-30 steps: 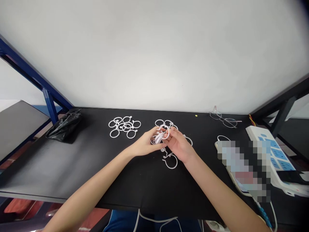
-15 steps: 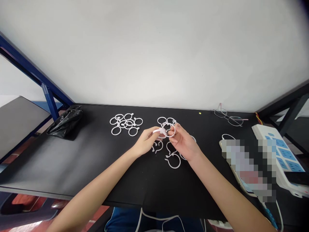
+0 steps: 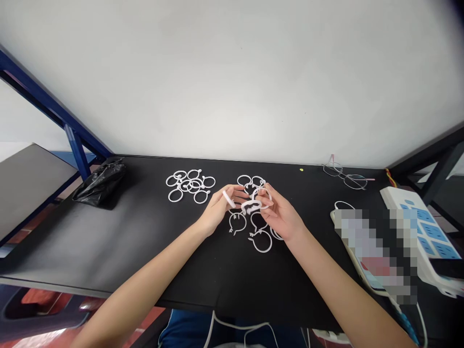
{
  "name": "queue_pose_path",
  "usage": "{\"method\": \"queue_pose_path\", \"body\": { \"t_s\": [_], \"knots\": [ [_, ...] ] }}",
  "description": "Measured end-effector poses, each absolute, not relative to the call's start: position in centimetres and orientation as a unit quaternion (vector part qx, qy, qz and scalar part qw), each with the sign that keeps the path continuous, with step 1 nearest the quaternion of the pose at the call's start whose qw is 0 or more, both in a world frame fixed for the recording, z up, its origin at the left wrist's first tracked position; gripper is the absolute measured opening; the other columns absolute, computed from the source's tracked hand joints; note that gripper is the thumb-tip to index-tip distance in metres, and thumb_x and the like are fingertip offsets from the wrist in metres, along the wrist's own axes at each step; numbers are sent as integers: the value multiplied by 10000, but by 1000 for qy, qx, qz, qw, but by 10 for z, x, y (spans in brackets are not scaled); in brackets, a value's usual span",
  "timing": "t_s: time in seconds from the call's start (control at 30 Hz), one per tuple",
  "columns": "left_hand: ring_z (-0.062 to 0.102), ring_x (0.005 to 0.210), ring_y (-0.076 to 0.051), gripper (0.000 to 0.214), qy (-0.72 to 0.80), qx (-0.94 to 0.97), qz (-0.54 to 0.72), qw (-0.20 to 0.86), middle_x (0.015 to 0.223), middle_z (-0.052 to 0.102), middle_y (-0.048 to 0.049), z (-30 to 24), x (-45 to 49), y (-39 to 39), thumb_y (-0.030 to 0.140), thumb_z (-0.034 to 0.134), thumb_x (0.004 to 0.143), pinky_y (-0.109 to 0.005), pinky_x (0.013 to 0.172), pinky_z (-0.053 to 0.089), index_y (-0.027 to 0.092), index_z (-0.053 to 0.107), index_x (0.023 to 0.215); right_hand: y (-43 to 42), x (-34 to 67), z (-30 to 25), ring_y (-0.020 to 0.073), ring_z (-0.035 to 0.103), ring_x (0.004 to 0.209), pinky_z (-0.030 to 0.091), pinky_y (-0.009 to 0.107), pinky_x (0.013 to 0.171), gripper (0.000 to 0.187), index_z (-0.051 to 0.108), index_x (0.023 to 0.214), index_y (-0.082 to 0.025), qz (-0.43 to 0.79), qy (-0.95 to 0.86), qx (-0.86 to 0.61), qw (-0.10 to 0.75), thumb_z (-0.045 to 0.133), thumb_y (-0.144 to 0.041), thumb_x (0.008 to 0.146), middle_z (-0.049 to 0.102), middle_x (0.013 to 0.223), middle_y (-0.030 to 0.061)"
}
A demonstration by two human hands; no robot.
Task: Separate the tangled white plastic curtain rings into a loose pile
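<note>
Over the middle of a black table [image 3: 119, 246], my left hand [image 3: 217, 211] and my right hand [image 3: 282, 216] meet, both pinching a white plastic ring [image 3: 253, 203] between their fingertips. The ring looks twisted open, one end sticking up by my left fingers. Under and behind the hands lie several loose white rings [image 3: 260, 240], some open at the clasp. A separate pile of closed white rings [image 3: 190, 186] lies further left, beyond my left hand.
A crumpled black plastic bag [image 3: 99, 182] sits at the table's left end. A pair of glasses [image 3: 344, 176] lies at the back right. A white and blue power strip [image 3: 422, 232] and a blurred-out item with cables occupy the right side. A white wall rises behind.
Both hands lifted a ring off the loose pile and shifted slightly right. The ring now looks pulled apart between the fingertips.
</note>
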State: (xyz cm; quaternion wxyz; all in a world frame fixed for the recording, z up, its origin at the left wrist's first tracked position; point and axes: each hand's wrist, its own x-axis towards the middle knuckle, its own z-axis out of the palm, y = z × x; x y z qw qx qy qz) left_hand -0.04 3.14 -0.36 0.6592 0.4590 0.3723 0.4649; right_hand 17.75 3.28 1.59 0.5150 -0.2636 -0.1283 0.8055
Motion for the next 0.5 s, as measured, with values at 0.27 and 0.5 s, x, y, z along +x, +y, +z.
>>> {"method": "queue_pose_path", "body": {
  "t_s": [0.27, 0.5],
  "knots": [
    [646, 961, -196, 250, 387, 495, 431, 648, 1046, 674, -67, 0, 5, 25, 342, 611, 862, -326, 842, 511, 174, 629, 1047, 33, 177, 16, 15, 450, 448, 335, 97, 307, 196, 577, 764, -173, 789, -123, -281, 532, 772, -176, 742, 607, 669, -57],
    [605, 1086, -222, 259, 341, 551, 434, 626, 1070, 654, -84, -4, 5, 24, 277, 676, 829, -372, 947, 478, 170, 593, 1050, 32, 176, 14, 41, 493, 490, 446, 147, 418, 226, 599, 775, -192, 785, -146, -291, 527, 813, -229, 713, 609, 650, -63]
  ]
}}
